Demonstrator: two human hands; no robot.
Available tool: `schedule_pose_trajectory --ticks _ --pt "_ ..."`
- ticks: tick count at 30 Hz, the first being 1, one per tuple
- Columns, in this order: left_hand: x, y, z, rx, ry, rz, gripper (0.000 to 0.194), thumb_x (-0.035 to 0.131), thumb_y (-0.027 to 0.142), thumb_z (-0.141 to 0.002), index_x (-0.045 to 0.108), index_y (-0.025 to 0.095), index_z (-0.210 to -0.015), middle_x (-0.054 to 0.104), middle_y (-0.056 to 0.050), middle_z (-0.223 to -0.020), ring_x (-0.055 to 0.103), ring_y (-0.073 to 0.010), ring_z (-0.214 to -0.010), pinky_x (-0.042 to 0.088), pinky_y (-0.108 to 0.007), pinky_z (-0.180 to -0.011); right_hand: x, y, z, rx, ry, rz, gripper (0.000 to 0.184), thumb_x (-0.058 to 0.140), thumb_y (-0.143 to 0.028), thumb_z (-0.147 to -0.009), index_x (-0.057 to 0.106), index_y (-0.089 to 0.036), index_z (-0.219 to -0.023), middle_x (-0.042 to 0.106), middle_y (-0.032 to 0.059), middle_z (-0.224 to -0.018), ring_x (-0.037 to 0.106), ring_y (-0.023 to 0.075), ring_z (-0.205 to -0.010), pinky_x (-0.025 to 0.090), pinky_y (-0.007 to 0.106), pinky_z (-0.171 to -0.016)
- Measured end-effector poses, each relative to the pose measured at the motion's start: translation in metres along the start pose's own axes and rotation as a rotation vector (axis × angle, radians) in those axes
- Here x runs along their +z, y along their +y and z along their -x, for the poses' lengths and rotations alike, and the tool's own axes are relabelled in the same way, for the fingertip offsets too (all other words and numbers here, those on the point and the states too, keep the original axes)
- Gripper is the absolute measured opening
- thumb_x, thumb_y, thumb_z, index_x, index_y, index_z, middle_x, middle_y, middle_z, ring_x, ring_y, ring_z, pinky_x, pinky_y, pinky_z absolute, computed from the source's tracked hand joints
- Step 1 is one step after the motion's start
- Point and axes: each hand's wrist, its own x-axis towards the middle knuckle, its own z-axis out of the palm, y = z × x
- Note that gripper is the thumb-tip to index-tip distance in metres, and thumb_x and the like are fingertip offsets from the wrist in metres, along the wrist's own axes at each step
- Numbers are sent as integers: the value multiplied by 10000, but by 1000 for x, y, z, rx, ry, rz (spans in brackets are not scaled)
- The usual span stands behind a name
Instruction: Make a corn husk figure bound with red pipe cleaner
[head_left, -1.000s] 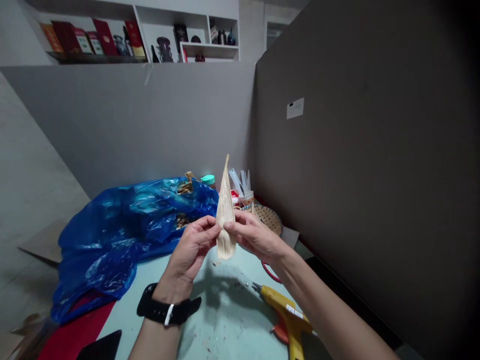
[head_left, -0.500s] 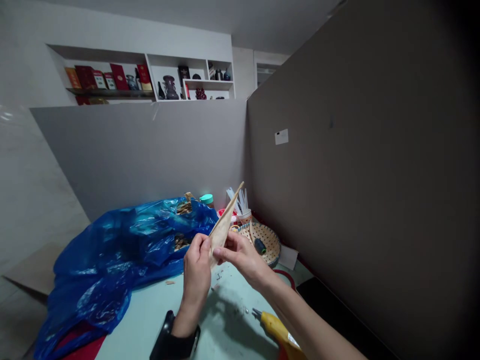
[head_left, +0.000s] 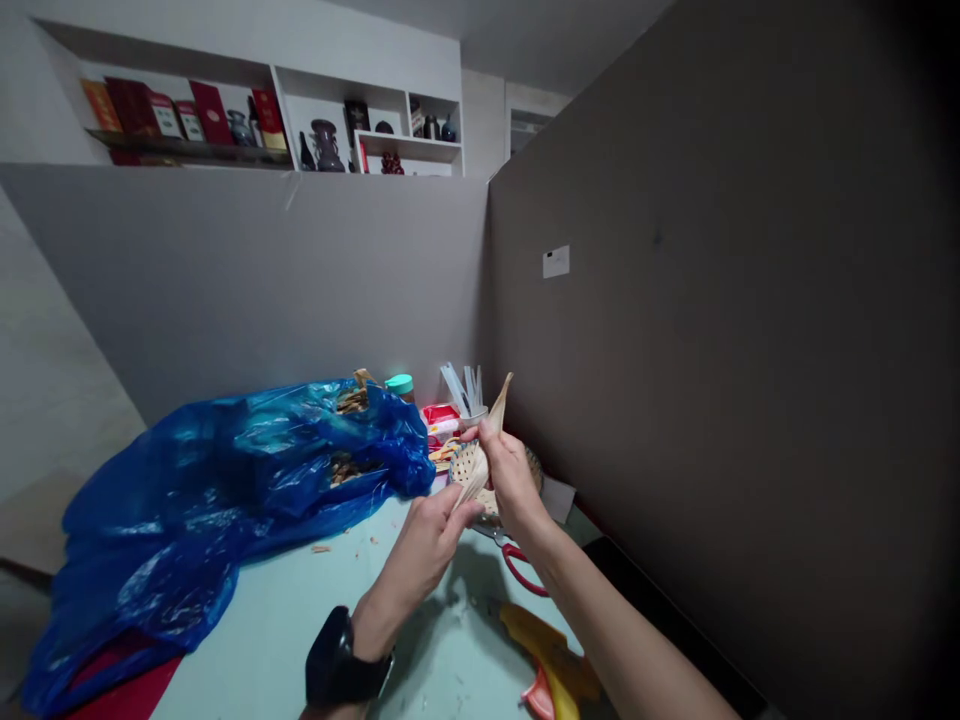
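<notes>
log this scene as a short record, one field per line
left hand: pinching the lower end of the pale dried husk; left hand
right hand: gripping the husk higher up; right hand
behind hands: woven basket
near right forearm: red handle, yellow glue gun
left side: blue plastic bag with dried pieces showing
back: teal-lidded jar, white sticks in a cup

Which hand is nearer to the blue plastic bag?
Left. The left hand is just right of the blue plastic bag; the right hand is farther right, in front of the woven basket.
</notes>
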Motion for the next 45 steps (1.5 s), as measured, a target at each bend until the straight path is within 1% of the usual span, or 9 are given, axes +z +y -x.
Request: schedule_pose_trajectory --ticks 7,11,16,18,21,30,34,38,45 --pt "-34 -12 -2 -215 8 350 432 582 580 -804 476 202 -622 504 24 -516 488 -129 -450 385 -240 -464 -6 -16 -2 -78 118 -125 404 638 -588 -754 540 -197 -728 406 -72 -473 302 67 -397 209 212 -392" --pt "-54 -15 -1 -204 293 674 397 678 528 -760 532 167 -683 536 33 -564 534 -113 -441 446 -247 -472 6 -21 12 -89 -49 -73 350 605 -545 -825 586 -196 -803 441 -62 -480 349 76 -415 241 207 -407" --pt "-74 -29 1 -199 735 949 398 875 331 -547 600 150 -771 610 36 -704 575 -87 -621 480 -197 -582 10 -30 29 -103 -602 183 266 531 -431 -922 650 -193 -935 637 1 -637 549 116 -561 399 220 -535" --pt "-80 -33 2 -197 767 954 395 891 295 -518 635 142 -778 600 47 -699 538 -59 -608 438 -164 -565 4 -42 31 -81 -925 292 241 635 -368 -858 687 -199 -1021 717 56 -894 652 171 -814 481 278 -710" --pt "-83 -31 4 -174 695 937 389 880 297 -555 693 146 -860 620 34 -709 524 -53 -595 406 -163 -546 -10 -61 29 25 -1274 399 450 733 -295 -754 678 -211 -1193 659 105 -1224 587 256 -1160 418 403 -986" --pt "-71 -16 0 -123 536 874 375 844 247 -616 745 146 -963 648 -6 -751 547 -74 -648 435 -169 -576 -37 -70 10 60 -907 4 715 597 -713 -730 664 -192 -1215 585 155 -1331 531 320 -1240 393 480 -1029" --pt "-52 -4 -2 -119 427 781 353 809 224 -646 740 150 -984 610 16 -702 556 -83 -648 441 -186 -593 -7 -41 17 96 -762 246 428 674 -496 -800 662 -195 -1104 685 98 -1085 643 244 -1009 490 380 -874" --pt "-40 -5 -4 -135 423 720 384 792 233 -653 692 171 -1019 637 10 -754 582 -100 -659 443 -205 -592 18 -7 24 107 -713 174 305 726 -382 -766 589 -177 -946 640 15 -807 633 163 -727 502 291 -661" --pt "-38 -7 -1 -241 187 584 222 708 342 -742 612 159 -823 623 -10 -774 591 -121 -646 430 -222 -558 10 7 8 30 -568 149 326 750 -361 -732 563 -164 -912 646 27 -809 640 164 -718 471 247 -564"
